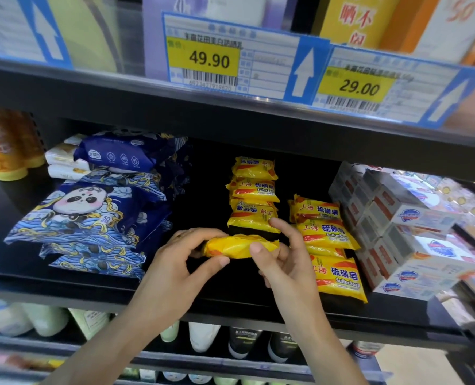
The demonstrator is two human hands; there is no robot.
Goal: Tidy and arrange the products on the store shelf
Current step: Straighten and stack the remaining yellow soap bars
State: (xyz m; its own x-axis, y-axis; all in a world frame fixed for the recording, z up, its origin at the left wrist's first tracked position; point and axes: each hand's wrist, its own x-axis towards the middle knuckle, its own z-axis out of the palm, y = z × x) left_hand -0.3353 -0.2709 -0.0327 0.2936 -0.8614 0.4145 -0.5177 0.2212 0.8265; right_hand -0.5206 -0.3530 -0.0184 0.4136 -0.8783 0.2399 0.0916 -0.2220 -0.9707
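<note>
1. Both hands are raised to the black shelf (64, 276): the left hand (172, 262) and the right hand (283, 257) are each curled round one yellow soap packet (239, 247), which is pinched at its two ends just above the shelf.
2. Beyond it a stack of soap packets (254, 195) is seen, with a second row (330, 245) beside it (labelled "Sulfur Soap").
3. Panda-print wipes packs (91, 215) are piled at the left, white boxed soaps (397, 232) at the right.
4. Price tags (211, 61) are fixed above.

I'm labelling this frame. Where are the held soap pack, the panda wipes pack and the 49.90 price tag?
held soap pack (237, 247), head view, middle of wrapper
panda wipes pack (89, 209), head view, panda picture
49.90 price tag (209, 61), head view, yellow price field
</note>
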